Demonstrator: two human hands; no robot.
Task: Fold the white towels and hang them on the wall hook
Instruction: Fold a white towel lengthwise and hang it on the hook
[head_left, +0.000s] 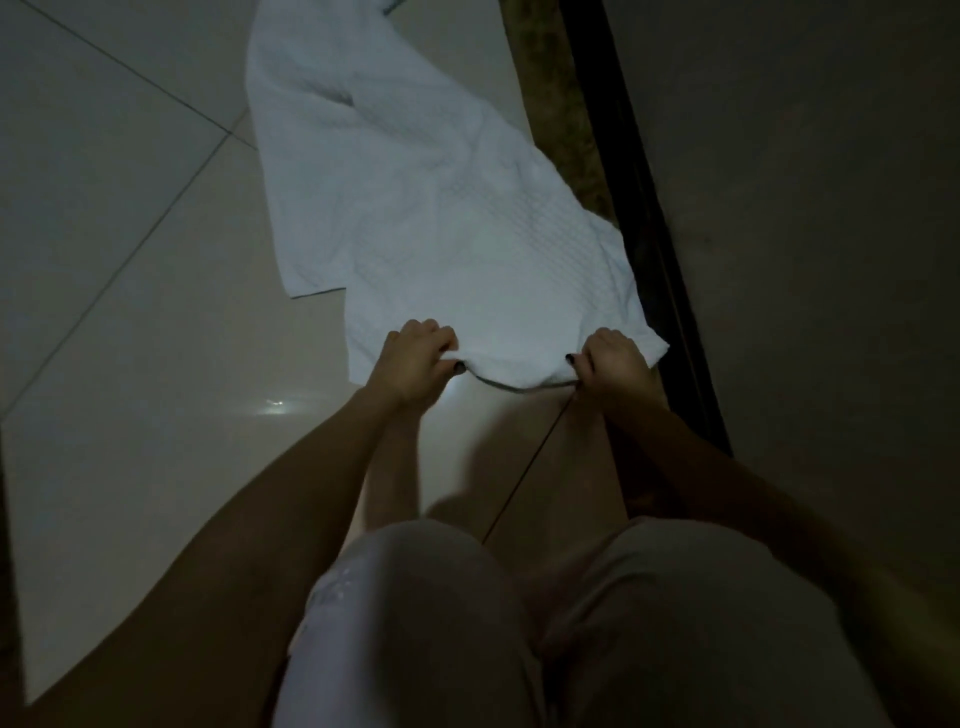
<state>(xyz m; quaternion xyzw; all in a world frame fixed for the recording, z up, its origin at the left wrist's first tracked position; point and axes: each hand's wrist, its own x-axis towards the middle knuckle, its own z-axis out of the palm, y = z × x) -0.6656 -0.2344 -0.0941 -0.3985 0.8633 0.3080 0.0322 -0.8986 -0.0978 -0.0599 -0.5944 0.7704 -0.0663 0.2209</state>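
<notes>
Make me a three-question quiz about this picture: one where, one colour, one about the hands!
1. Where does the towel lie? A on a bed; B on the tiled floor; C on a hook.
2. What colour is the towel? A white; B red; C black.
3. What are the left hand and right hand doing? A hanging loose; B clapping; C gripping the towel's near edge.
Answers: B, tiles show around it; A, the cloth is white; C, both hands curl over its edge.

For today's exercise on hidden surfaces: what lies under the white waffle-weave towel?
The white waffle-weave towel lies spread on glossy pale floor tiles, visible beside it. The floor directly beneath is covered, so anything there cannot be seen.
</notes>
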